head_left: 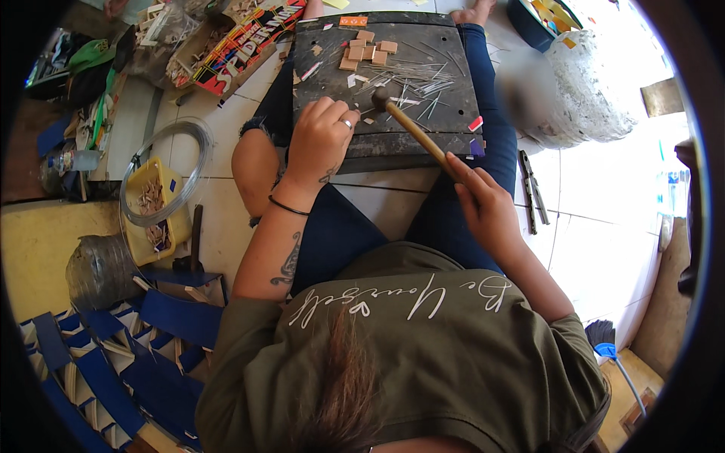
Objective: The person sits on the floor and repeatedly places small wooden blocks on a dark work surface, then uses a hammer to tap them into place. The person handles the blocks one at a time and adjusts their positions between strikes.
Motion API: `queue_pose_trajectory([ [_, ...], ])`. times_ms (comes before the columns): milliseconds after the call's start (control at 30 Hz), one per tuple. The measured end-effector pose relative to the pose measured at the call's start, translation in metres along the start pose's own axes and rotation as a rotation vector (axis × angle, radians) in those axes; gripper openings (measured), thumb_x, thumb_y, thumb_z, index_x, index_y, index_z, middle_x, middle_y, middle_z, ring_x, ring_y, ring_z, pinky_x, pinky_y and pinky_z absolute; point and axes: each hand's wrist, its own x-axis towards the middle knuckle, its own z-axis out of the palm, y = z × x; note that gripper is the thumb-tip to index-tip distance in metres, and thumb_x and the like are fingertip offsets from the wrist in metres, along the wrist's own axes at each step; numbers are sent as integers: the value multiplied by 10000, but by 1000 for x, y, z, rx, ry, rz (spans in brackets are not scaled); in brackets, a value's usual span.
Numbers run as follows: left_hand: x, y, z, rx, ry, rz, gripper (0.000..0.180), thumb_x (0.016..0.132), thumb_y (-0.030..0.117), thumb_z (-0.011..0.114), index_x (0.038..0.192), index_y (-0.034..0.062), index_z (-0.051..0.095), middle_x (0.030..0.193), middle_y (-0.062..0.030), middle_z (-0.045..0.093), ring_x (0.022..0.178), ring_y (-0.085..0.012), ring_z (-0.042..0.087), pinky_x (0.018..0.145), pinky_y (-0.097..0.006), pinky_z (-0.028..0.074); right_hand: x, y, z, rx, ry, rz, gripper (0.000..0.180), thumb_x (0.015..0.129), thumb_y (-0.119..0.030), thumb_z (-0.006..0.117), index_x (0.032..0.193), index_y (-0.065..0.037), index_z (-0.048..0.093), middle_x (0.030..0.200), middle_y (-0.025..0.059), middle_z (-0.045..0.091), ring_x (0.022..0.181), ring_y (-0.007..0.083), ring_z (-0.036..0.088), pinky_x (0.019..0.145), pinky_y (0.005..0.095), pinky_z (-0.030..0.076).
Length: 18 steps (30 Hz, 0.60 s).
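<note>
Person sits on the tiled floor (581, 189), dark work board (408, 75) resting across the legs.

Right hand (483, 204) is clenched round the wooden handle of a small hammer (411, 124). Handle's long axis runs diagonally, from that hand at lower right up-left to the dark head (380, 98), which sits just above or on the board near its middle.

Left hand (323, 136) is curled, fingertips pressed down on the board just left of the hammer head. Seems to pinch something small there; can't tell what, knuckles hide it. So left hand is the nearer one to the strike spot, hammer head almost touching its fingers.

Beyond the head: loose scatter of thin metal pins (411, 75), fanned toward the right. Further up, a cluster of small tan square tiles (366, 49).

Room: board's near edge is right at both wrists; right half of the board is mostly bare. Off the board, a wire coil (170, 170) over a yellow tray (155, 215) on the left, pliers (532, 189) on the floor right, stacked blue strips (113, 370) lower left.
</note>
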Motion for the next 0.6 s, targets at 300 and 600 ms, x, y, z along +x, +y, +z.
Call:
queue_pose_trajectory([
  [300,6,3,-1,-143,51,-127,146,789,36,688,934,23,675,846,-70,611,820,-242,607,755,-353,492,7,6,-15,146,187,7,428,945,-24,543,1366,-103,536,949,135,625,764,241,603,737,309,485],
  [600,28,11,29,-595,176,-490,152,795,31,696,942,23,658,825,-123,656,759,-270,654,698,-339,510,16,5,-28,182,206,48,418,962,-24,530,1377,-64,523,1194,134,651,910,174,628,804,280,485],
])
